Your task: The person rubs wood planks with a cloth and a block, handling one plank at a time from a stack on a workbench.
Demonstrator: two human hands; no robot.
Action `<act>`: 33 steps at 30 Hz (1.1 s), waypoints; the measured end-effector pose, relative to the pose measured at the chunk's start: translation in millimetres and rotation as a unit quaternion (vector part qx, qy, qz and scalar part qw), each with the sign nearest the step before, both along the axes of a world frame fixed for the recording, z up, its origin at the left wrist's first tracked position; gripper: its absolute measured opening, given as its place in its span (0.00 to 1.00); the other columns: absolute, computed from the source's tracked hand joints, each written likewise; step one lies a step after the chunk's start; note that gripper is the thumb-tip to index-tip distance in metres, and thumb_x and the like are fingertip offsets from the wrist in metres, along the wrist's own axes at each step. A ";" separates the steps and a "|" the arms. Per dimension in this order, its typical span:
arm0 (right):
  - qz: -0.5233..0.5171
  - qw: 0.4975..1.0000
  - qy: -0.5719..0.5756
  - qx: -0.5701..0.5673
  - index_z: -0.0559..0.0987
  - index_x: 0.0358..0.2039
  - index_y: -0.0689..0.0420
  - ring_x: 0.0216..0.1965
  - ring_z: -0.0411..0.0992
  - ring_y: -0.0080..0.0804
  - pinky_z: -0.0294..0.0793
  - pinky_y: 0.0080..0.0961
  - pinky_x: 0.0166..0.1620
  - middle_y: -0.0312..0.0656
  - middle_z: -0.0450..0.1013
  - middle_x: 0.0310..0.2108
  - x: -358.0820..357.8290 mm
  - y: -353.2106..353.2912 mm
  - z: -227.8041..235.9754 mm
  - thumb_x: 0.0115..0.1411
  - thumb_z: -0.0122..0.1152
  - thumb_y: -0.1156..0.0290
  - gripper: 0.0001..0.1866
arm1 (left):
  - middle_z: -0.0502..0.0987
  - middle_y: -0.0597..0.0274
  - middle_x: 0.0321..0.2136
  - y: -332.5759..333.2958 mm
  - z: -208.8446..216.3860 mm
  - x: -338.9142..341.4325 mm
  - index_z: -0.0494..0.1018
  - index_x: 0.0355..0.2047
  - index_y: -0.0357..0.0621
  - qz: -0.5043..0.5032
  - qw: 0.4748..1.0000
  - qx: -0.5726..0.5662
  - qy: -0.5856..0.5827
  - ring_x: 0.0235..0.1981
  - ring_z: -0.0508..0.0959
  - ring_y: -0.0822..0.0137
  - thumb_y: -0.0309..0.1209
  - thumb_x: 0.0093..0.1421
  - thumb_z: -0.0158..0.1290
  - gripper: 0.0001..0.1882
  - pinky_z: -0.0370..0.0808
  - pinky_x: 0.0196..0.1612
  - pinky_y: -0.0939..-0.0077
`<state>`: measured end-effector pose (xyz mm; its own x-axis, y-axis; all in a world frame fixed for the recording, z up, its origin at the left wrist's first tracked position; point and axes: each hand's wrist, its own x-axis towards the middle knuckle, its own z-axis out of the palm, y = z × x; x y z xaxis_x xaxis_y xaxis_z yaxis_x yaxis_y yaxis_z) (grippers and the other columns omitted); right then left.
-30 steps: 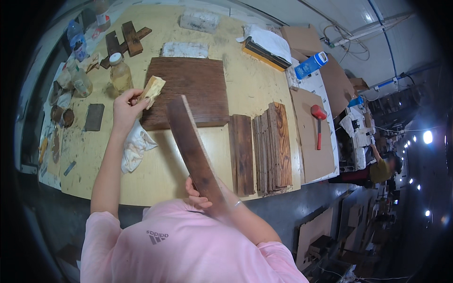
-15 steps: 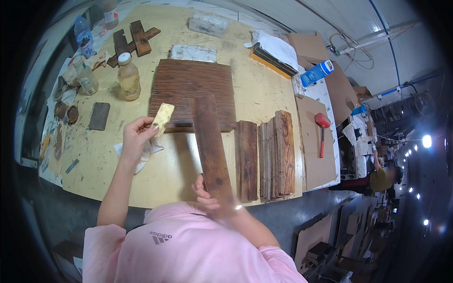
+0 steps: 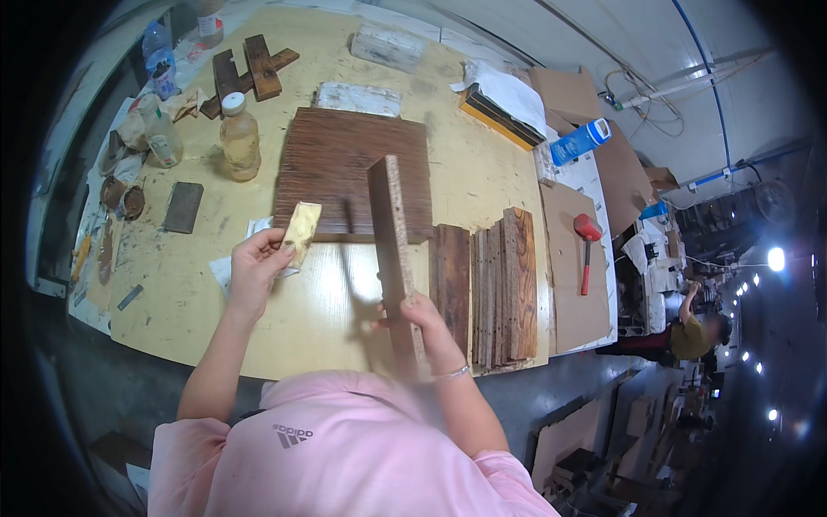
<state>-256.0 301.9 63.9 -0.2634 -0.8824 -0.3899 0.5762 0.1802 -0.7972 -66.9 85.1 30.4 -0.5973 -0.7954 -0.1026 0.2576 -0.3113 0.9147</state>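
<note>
My left hand (image 3: 256,274) pinches a flat, pale yellow strip with brown stains (image 3: 302,228); its exact kind I cannot make out. My right hand (image 3: 428,326) grips a dark brown wooden board (image 3: 393,237) near its lower end. The board is held up off the table, tilted so that its narrow, rough edge shows. Behind it lies a wide dark brown ribbed wooden slab (image 3: 345,168). To the right of the held board, several boards (image 3: 502,289) stand side by side next to a flatter-lying board (image 3: 450,271). A crumpled white cloth (image 3: 220,274) lies by my left hand.
On the left are a bottle of yellowish liquid (image 3: 239,146), a dark block (image 3: 183,208) and crossed wood pieces (image 3: 263,69). To the right lie a red mallet (image 3: 587,231) on cardboard (image 3: 560,297) and a blue bottle (image 3: 580,142). A person (image 3: 689,336) works farther right.
The board in my right hand has turned from showing its broad face to showing its narrow edge. My left hand and the yellow strip have shifted slightly right and down.
</note>
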 end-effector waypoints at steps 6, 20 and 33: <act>-0.051 0.997 -0.022 -0.051 0.67 0.56 0.66 0.46 0.77 0.43 0.78 0.34 0.52 0.58 0.75 0.47 -10.4 -4.5 23.0 0.61 0.47 0.68 0.24 | 0.79 0.66 0.31 28.4 7.1 -2.5 0.78 0.40 0.34 -0.062 0.985 -0.124 -0.100 0.30 0.75 0.78 0.23 0.53 0.61 0.13 0.72 0.35 0.83; -0.054 0.998 -0.041 -0.008 0.67 0.58 0.65 0.44 0.76 0.38 0.81 0.43 0.46 0.47 0.74 0.46 -0.8 -3.7 4.7 0.56 0.49 0.71 0.28 | 0.75 0.59 0.23 33.1 47.9 -34.7 0.78 0.30 0.40 -0.098 0.831 -0.542 -0.079 0.25 0.75 0.61 0.30 0.47 0.66 0.12 0.72 0.29 0.70; 0.002 1.000 -0.006 0.020 0.69 0.57 0.67 0.45 0.75 0.30 0.75 0.28 0.50 0.45 0.76 0.47 0.1 18.5 -6.5 0.54 0.50 0.74 0.28 | 0.76 0.61 0.28 -91.7 -11.2 25.8 0.78 0.38 0.38 0.178 0.825 -0.451 -0.290 0.25 0.71 0.68 0.26 0.49 0.65 0.15 0.70 0.31 0.74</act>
<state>-255.9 320.4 57.4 -0.2546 -0.8672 -0.4279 0.5846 0.2145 -0.7825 -41.1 -6.5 19.2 -0.3682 -0.8183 0.4413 -0.3759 0.5652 0.7344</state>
